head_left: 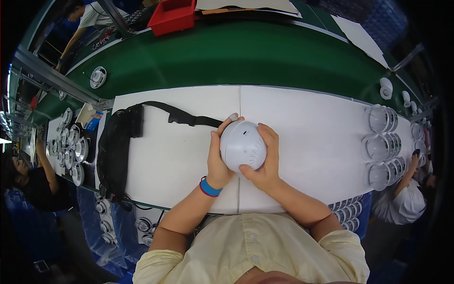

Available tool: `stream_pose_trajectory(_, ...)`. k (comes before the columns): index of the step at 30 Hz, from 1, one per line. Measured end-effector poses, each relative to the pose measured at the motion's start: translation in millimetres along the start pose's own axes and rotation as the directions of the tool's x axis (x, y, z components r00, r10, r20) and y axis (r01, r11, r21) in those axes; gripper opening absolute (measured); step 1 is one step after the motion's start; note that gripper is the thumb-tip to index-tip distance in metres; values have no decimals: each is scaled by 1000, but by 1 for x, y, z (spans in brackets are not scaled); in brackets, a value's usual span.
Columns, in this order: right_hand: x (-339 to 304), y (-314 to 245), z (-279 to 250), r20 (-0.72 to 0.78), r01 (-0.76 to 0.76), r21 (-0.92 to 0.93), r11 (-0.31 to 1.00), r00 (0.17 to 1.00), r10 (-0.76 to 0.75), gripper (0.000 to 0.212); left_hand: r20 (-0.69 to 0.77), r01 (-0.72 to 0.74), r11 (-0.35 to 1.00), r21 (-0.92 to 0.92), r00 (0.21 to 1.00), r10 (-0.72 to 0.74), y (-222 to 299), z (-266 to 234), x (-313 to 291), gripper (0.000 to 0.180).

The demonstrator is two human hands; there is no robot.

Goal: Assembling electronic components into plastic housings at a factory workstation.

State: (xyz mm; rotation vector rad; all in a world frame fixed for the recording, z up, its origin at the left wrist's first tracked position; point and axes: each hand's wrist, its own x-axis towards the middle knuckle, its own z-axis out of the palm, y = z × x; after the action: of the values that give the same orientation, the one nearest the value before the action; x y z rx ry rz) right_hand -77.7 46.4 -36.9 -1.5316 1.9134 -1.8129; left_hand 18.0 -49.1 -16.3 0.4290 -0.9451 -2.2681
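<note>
Between my two hands is a round white plastic housing (243,144), dome-shaped, with a small dark slot near its far side and a fan of narrow slits on its right. My left hand (218,163) wraps its left side, and a pale cover sits on one fingertip. A blue and red band circles that wrist. My right hand (266,163) grips the right side, its thumb pressed on the near part of the surface. The housing is held above the white worktop (179,165), near the seam. Its underside is hidden.
At left lie a black bag with a strap (116,146) and many white round parts (71,146). Stacked clear domes (380,146) stand at right. Beyond the worktop runs a green belt (213,61) carrying a round part (98,77); a red bin (172,16) stands behind. Other people work around.
</note>
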Motion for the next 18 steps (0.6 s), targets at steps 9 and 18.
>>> stream_pose_trajectory(9,35,-11,-11,166,-123,-59,991,977,132,76,-265,292,935,-203,903,-339,6,-1,6,59)
stream_pose_trajectory(18,64,15,-27,654,-843,415,342,538,533,62,-100,501,861,-89,855,-508,19,-15,8,74)
